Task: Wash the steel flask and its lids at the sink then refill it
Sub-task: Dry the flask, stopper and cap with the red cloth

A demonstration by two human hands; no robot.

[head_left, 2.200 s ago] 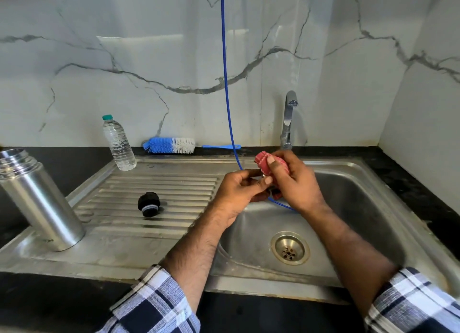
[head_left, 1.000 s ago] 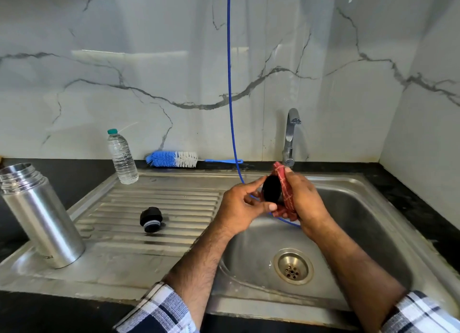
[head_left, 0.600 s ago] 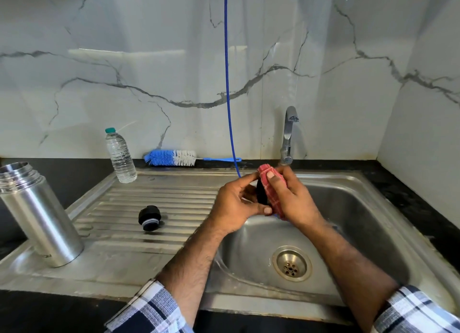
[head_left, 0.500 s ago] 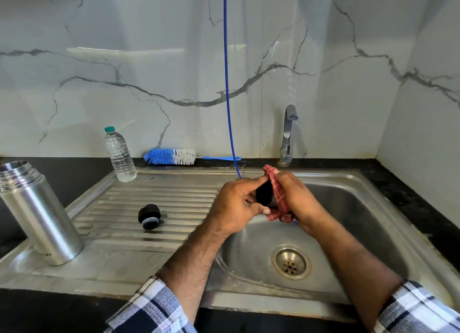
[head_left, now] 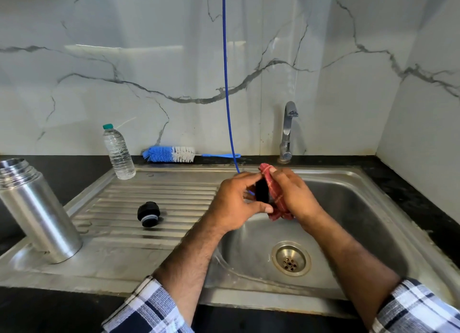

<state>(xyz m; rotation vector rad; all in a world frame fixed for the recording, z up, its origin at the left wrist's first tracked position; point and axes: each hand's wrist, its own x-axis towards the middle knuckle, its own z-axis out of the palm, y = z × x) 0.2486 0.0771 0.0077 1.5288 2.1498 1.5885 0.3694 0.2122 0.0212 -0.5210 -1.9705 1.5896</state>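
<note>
Over the sink basin (head_left: 353, 208) my left hand (head_left: 234, 203) grips a black flask lid (head_left: 261, 192) by its edge. My right hand (head_left: 296, 196) presses a red checked cloth (head_left: 276, 198) against that lid. The open steel flask (head_left: 34, 210) stands lidless at the left end of the draining board. A second black lid with a grey ring (head_left: 147, 214) lies on the ribbed draining board (head_left: 139, 193), apart from both hands.
A clear water bottle (head_left: 119, 153) stands at the back of the board, with a blue and white bottle brush (head_left: 171, 154) lying on the black counter behind. The tap (head_left: 287, 131) shows no running water. A blue cord (head_left: 226, 84) hangs down before the wall. The drain (head_left: 290, 258) is below my hands.
My hands have turned the black lid and shifted the red cloth over it, staying above the basin. The flask, second lid and bottle have not moved.
</note>
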